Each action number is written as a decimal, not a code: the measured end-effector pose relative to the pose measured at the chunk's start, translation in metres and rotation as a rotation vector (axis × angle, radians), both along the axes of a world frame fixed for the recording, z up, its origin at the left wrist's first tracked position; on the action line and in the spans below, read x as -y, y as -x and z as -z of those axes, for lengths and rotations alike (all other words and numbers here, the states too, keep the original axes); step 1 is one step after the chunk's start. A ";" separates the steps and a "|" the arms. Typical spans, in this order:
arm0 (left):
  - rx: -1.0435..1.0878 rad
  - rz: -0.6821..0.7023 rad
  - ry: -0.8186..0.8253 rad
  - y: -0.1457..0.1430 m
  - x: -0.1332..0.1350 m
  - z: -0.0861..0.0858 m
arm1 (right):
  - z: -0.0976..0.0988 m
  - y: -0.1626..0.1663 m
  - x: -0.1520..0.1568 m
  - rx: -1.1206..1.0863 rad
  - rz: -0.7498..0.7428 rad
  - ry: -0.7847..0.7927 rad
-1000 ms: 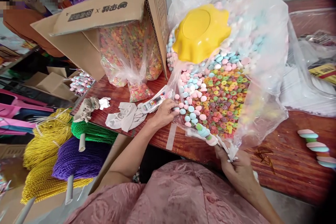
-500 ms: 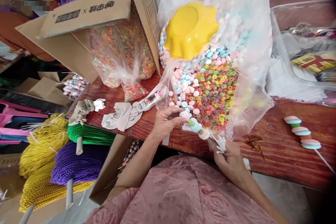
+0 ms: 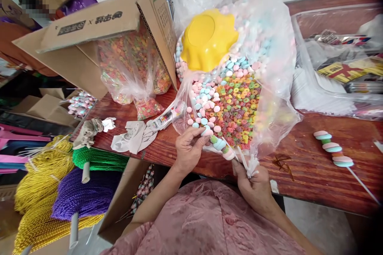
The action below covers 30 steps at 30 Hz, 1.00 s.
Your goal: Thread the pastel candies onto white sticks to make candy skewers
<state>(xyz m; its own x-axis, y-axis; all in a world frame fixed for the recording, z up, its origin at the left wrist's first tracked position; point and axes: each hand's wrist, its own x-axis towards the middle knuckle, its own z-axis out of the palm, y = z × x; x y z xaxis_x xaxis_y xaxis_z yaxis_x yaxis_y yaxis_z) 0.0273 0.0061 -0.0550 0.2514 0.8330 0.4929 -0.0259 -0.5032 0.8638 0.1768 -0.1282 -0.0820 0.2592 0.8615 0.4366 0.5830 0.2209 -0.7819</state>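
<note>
My left hand [image 3: 189, 149] pinches a pink-and-blue marshmallow piece [image 3: 207, 131] between thumb and fingers, at the upper end of a candy skewer [image 3: 220, 144]. On that skewer sit a green gummy ring, pale blue and pink marshmallow pieces. Its lower end goes to my right hand [image 3: 255, 185], which is closed round a bundle of white sticks [image 3: 250, 166]. Just beyond both hands, an open bag holds many small coloured gummy rings [image 3: 236, 115] beside loose pink, white and blue marshmallow pieces [image 3: 205, 97].
An upturned yellow bowl [image 3: 206, 40] rests on the bag. To the left stands a cardboard box [image 3: 98, 20] with bagged gummy rings. A finished-looking candy skewer [image 3: 332, 148] lies on the wooden table [image 3: 311, 183] at right, near a clear plastic bin [image 3: 305, 63]. Bundled cords [image 3: 86, 187] fill the lower left.
The head view has shifted, so the scene sits a little further left and lower. Both hands keep their grips on the marshmallow piece and the sticks.
</note>
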 end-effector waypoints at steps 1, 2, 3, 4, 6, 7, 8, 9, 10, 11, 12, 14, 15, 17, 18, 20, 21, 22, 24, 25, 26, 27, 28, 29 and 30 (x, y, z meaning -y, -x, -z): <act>-0.044 -0.026 -0.098 0.000 0.000 -0.002 | -0.001 0.001 0.000 0.006 -0.007 -0.005; -0.093 -0.048 -0.206 0.001 -0.001 -0.004 | -0.002 0.002 -0.001 0.018 -0.017 -0.011; -0.143 -0.058 -0.315 0.001 -0.003 -0.006 | -0.004 0.002 -0.002 0.035 -0.025 -0.018; -0.187 -0.053 -0.414 0.002 -0.004 -0.008 | -0.006 0.002 -0.002 0.055 -0.035 -0.021; -0.246 -0.017 -0.561 0.003 -0.007 -0.010 | -0.011 0.001 -0.004 0.092 -0.046 -0.007; -0.263 0.003 -0.598 0.003 -0.008 -0.010 | -0.013 0.000 -0.004 0.102 -0.042 0.004; -0.272 0.019 -0.608 0.003 -0.007 -0.010 | -0.014 -0.001 -0.004 0.108 -0.034 0.014; -0.273 0.030 -0.596 0.002 -0.006 -0.009 | -0.015 -0.001 -0.004 0.112 -0.025 0.023; -0.267 0.034 -0.568 0.001 -0.005 -0.008 | -0.015 -0.001 -0.004 0.114 -0.017 0.028; -0.258 0.035 -0.536 -0.001 -0.003 -0.008 | -0.014 -0.001 -0.004 0.114 -0.010 0.030; -0.246 0.033 -0.511 -0.003 -0.001 -0.007 | -0.013 0.000 -0.003 0.109 -0.009 0.033; -0.224 0.032 -0.500 -0.007 0.001 -0.006 | -0.009 0.002 -0.003 0.078 -0.019 0.049; -0.217 0.036 -0.498 -0.009 0.001 -0.006 | -0.008 0.003 -0.003 0.052 -0.014 0.050; -0.189 0.055 -0.449 -0.011 -0.001 -0.005 | -0.008 0.001 -0.003 0.012 0.019 0.051; -0.156 0.074 -0.380 -0.011 -0.002 -0.005 | -0.009 -0.002 -0.003 0.011 0.039 0.054; -0.053 0.139 -0.144 -0.010 -0.005 -0.004 | -0.012 -0.008 -0.005 0.052 0.063 0.056; -0.001 0.175 0.004 -0.010 -0.006 -0.003 | -0.013 -0.010 -0.005 0.088 0.055 0.060; 0.031 0.211 0.151 -0.009 -0.006 -0.002 | -0.014 -0.012 -0.006 0.125 0.036 0.065; 0.028 0.267 0.379 -0.010 -0.004 0.000 | -0.014 -0.013 -0.007 0.173 0.005 0.063; 0.007 0.272 0.428 -0.011 -0.002 0.001 | -0.013 -0.012 -0.007 0.183 -0.001 0.063; -0.017 0.261 0.426 -0.013 0.000 0.002 | -0.012 -0.011 -0.008 0.182 0.005 0.064; -0.037 0.243 0.378 -0.015 0.002 0.003 | -0.010 -0.010 -0.008 0.175 0.019 0.062; -0.051 0.220 0.300 -0.016 0.005 0.002 | -0.009 -0.009 -0.009 0.166 0.038 0.061; -0.057 0.196 0.211 -0.018 0.007 0.002 | -0.008 -0.007 -0.010 0.156 0.058 0.056; -0.058 0.178 0.128 -0.020 0.010 0.001 | -0.008 -0.006 -0.010 0.143 0.073 0.053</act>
<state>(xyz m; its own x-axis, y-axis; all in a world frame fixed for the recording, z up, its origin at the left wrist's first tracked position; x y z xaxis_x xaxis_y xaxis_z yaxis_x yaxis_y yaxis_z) 0.0473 -0.0039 -0.0558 0.4245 0.8278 0.3668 -0.0527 -0.3818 0.9227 0.1829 -0.1180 -0.0737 0.2600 0.8654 0.4283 0.7022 0.1350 -0.6991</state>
